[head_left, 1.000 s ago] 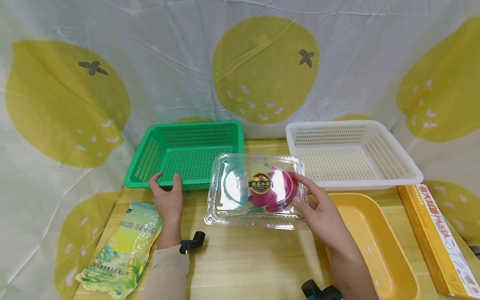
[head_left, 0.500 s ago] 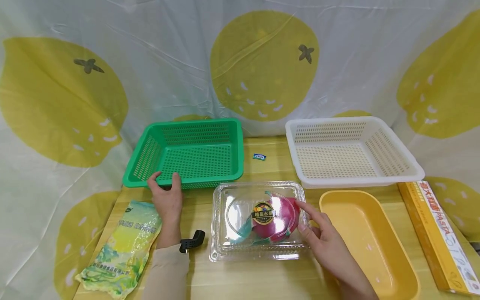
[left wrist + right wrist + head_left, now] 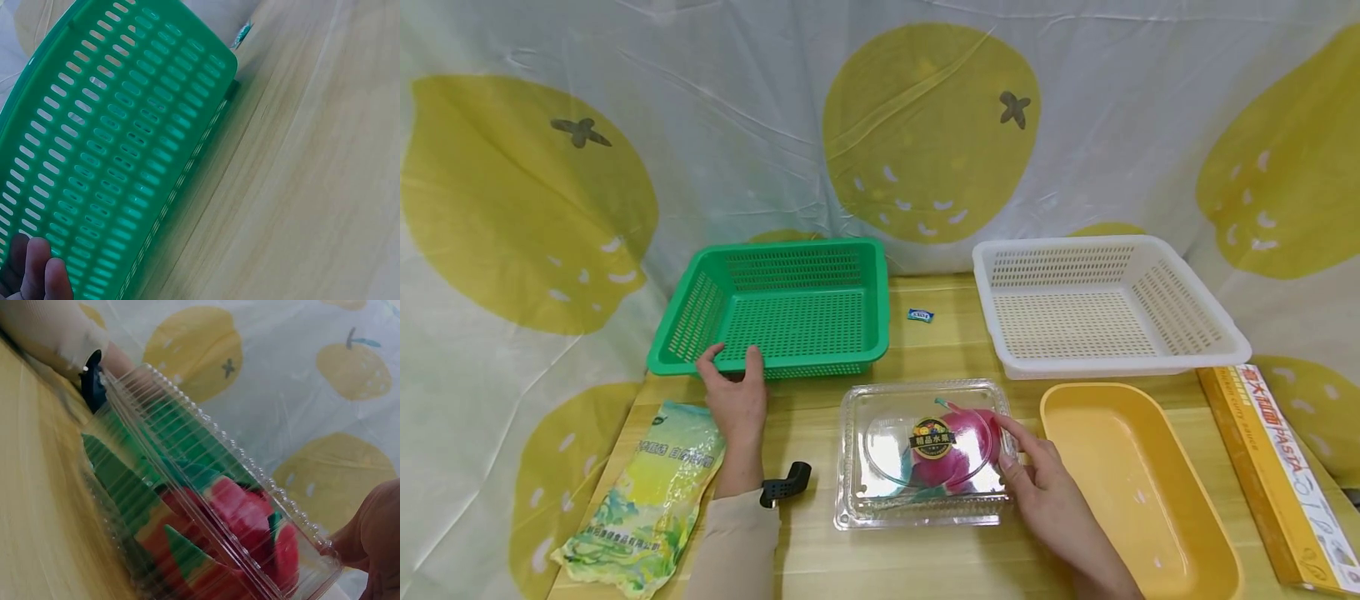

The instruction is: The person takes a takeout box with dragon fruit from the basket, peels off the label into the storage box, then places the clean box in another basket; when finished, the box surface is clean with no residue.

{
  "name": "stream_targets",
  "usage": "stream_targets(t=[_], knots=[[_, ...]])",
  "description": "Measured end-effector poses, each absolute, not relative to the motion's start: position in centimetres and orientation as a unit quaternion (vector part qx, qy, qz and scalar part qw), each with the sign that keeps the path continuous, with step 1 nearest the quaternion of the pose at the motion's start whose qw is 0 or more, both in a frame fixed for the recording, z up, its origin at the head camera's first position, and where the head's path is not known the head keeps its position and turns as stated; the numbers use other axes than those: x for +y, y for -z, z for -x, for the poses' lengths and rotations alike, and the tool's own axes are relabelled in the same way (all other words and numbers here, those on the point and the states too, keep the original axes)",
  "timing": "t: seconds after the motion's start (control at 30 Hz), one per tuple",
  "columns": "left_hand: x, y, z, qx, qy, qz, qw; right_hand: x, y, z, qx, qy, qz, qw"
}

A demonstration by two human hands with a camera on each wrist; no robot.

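Observation:
A clear plastic clamshell fruit box (image 3: 880, 442) with a black and gold label is low over the middle of the table; I cannot tell whether its base fully touches down. Inside it shows a dragon fruit (image 3: 943, 462), pink-red with green tips. My right hand (image 3: 1051, 492) pinches the box's right edge between thumb and fingers. At the green basket (image 3: 805, 321), my left hand (image 3: 737, 407) holds the front rim near its left corner. In the left wrist view, several fingertips (image 3: 39, 250) lie against the basket's slotted outer wall.
A white basket (image 3: 1120, 367) stands at the back right, with a yellow tray (image 3: 1138, 467) in front of it. Far right lies a pasta box (image 3: 1273, 475). A green-yellow packet (image 3: 647, 500) lies at left, and a small blue wrapped candy (image 3: 920, 315) between the baskets.
My right hand has brought the fruit box down and toward me, then slightly right, uncovering the candy behind it. My left hand has stayed at the green basket's rim.

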State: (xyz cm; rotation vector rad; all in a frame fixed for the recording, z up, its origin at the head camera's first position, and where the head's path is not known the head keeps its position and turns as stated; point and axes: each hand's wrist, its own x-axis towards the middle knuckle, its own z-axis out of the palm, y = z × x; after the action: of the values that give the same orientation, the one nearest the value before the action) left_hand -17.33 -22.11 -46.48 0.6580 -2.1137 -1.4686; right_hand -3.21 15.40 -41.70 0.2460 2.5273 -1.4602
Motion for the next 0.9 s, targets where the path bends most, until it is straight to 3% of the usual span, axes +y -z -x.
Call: stream_targets(t=[0.5, 0.73, 0.9], knots=[[-22.0, 46.4, 17.1, -0.780, 0.529, -0.240, 0.233, 16.3, 41.1, 3.4, 0.860, 0.492, -0.022, 0.136], [-22.2, 46.0, 16.7, -0.778, 0.541, -0.242, 0.207, 16.9, 40.1, 2.8, 0.863, 0.484, -0.026, 0.143], [-22.6, 45.4, 16.7, -0.780, 0.548, -0.233, 0.191, 18.2, 38.4, 3.3, 0.884, 0.453, -0.005, 0.119]])
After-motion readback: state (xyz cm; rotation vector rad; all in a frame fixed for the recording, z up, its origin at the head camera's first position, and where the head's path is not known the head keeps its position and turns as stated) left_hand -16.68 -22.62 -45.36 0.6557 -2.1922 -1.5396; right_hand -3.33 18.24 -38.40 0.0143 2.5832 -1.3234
